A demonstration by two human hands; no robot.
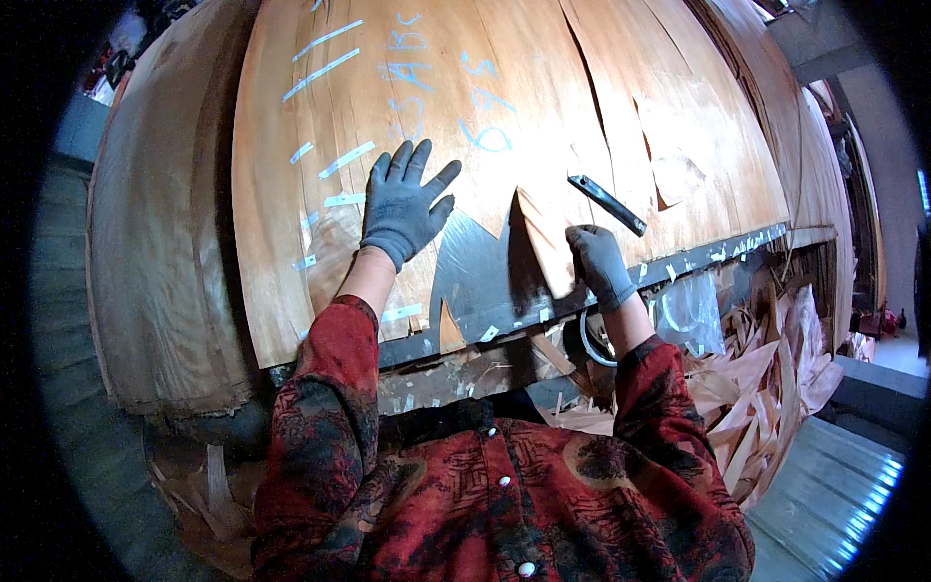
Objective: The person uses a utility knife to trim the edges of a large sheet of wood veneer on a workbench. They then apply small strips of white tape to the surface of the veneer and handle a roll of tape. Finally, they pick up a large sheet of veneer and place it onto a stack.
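Note:
A large sheet of pale wood veneer (388, 223) lies in front of me, patched with short strips of light tape and marked with blue writing. My left hand (402, 204), in a grey glove, rests on it with fingers spread. My right hand (598, 264), gloved too, is closed at the edge of a narrow veneer flap (545, 244) that lifts off the surface and throws a shadow to its left. Its fingertips are partly hidden. Just above that hand lies a black utility knife (607, 206). A torn gap between the hands bares the dark tabletop (475, 276).
Splits and a torn patch (674, 175) mark the sheet's right side. Bits of tape stick along the table's front edge (708, 254). A tape roll (593, 339) hangs below it. Veneer scraps (747, 388) heap up at lower right. Another veneer stack (165, 213) stands left.

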